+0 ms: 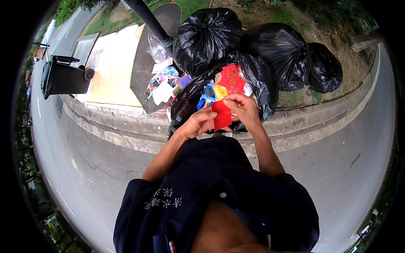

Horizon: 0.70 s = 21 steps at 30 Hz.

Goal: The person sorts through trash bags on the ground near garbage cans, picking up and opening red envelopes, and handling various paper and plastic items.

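Between my hands is a red paper envelope (222, 116). My left hand (199, 122) grips its left edge with the thumb on top. The fingers of my right hand (244, 109) pinch its upper right corner. Just beyond and below them lies an opened black garbage bag (259, 79) at the kerb. Inside it show red envelopes with gold print (232, 77), a yellow packet (220, 91) and a blue-and-white package (207, 93) bearing writing. My hands hide part of the bag's contents.
Tied black garbage bags (207, 41) stand behind and to the right on the verge. Loose litter (164, 85) lies left of the opened bag, by a dark pole (152, 23). A wheeled bin (68, 77) stands farther left. A stone kerb (126, 126) borders the road (95, 170).
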{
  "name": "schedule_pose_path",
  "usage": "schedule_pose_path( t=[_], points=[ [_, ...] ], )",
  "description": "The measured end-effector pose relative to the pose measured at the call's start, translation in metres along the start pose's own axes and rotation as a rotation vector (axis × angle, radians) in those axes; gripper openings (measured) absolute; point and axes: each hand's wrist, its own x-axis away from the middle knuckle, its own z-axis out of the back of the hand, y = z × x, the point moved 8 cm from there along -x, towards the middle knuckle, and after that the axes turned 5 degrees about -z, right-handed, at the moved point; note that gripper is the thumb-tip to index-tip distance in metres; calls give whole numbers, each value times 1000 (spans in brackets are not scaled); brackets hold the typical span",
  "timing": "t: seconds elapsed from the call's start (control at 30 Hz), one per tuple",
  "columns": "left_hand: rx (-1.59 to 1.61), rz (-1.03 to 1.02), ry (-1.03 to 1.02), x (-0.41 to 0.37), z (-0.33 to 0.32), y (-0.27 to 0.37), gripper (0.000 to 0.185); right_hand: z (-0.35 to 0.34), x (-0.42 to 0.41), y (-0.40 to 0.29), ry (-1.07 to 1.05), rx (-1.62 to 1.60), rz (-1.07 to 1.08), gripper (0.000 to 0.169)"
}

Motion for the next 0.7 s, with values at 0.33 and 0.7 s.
schedule_pose_path(
  t=[0.33, 0.7],
  points=[
    [-267, -198, 362, 7, 55, 7, 20, 2, -7, 9, 60, -122, -29, 15],
    [-493, -344, 464, 10, 64, 17, 17, 1, -7, 10, 45, -61, 7, 18]
  ],
)
